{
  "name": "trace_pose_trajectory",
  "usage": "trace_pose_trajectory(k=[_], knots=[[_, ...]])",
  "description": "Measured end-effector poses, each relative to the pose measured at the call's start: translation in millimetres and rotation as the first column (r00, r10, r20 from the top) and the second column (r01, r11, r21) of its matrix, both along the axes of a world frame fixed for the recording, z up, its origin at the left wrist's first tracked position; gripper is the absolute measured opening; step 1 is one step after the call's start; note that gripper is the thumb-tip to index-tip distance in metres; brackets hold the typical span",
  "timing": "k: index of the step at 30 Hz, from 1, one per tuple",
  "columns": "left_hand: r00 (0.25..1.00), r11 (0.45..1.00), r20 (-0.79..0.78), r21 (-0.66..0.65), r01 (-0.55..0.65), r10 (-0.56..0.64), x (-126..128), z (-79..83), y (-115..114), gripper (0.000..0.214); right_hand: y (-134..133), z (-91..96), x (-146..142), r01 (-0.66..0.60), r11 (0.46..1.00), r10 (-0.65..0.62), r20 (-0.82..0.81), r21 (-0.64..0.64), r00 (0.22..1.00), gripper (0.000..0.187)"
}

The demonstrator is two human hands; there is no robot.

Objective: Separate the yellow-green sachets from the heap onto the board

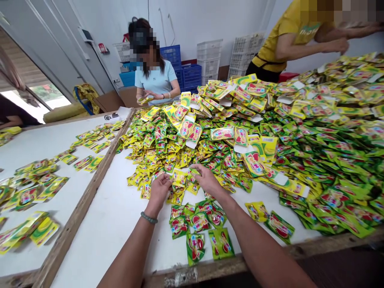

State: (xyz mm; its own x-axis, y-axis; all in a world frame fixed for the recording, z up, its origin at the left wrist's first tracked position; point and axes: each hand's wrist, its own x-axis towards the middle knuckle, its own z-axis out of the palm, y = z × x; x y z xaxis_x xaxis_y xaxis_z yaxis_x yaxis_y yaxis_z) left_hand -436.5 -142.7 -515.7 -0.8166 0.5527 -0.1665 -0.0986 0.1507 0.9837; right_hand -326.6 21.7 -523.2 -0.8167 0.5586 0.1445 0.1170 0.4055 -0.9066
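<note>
A huge heap of small yellow and green packets (pixel 270 132) covers the white table (pixel 120 224). My left hand (pixel 160 189) reaches to the near edge of the heap, fingers curled on a yellow packet (pixel 179 178). My right hand (pixel 205 177) rests beside it, its fingers closed on the same cluster of packets. Below my hands a small group of green packets (pixel 199 228) lies spread flat near the table's front edge.
A second white table (pixel 45 144) on the left carries scattered packets and small stacks. A person in a light blue shirt (pixel 156 80) sits across holding packets. Another person in a yellow shirt (pixel 288 40) leans over the heap. Plastic crates (pixel 210 56) stand against the wall.
</note>
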Motion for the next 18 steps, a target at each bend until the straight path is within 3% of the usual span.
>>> trace_pose_trajectory(k=[3,6,8,10,12,13,14,16,18], knots=[[0.973,0.988,-0.231,-0.155,-0.026,-0.011,-2,2.2,-4,0.023,4,2.4,7,-0.068,0.992,0.061,-0.064,-0.105,0.996,0.037],[0.825,0.918,-0.563,-0.352,-0.183,-0.051,-3,12.7,-6,0.024,3,5.9,11,-0.133,0.984,0.126,-0.057,-0.122,0.990,0.031],[0.744,0.902,-0.666,-0.347,-0.256,-0.045,-1,23.7,-3,0.027,-1,10.1,11,-0.172,0.968,0.159,-0.085,-0.182,0.984,0.030],[0.825,0.943,-0.559,-0.312,-0.114,-0.085,5,33.2,2,0.030,-6,16.1,10,-0.221,0.937,0.182,-0.161,-0.272,0.970,0.033],[0.939,0.971,-0.281,-0.187,0.151,-0.201,12,36.6,10,0.032,-13,22.6,8,-0.269,0.892,0.191,-0.236,-0.364,0.953,0.036],[0.957,0.967,-0.150,-0.088,0.237,-0.249,16,35.4,13,0.032,-16,25.3,8,-0.276,0.868,0.180,-0.257,-0.413,0.949,0.037],[0.963,0.965,-0.056,0.002,0.263,-0.262,20,32.6,17,0.032,-19,27.3,7,-0.269,0.845,0.161,-0.261,-0.462,0.952,0.038],[0.978,0.975,0.023,0.090,0.203,-0.205,27,25.3,21,0.031,-24,28.4,6,-0.229,0.820,0.125,-0.226,-0.525,0.966,0.039],[0.981,0.979,0.051,0.088,0.182,-0.186,29,21.3,23,0.032,-26,25.4,4,-0.174,0.849,0.114,-0.148,-0.499,0.982,0.035]])
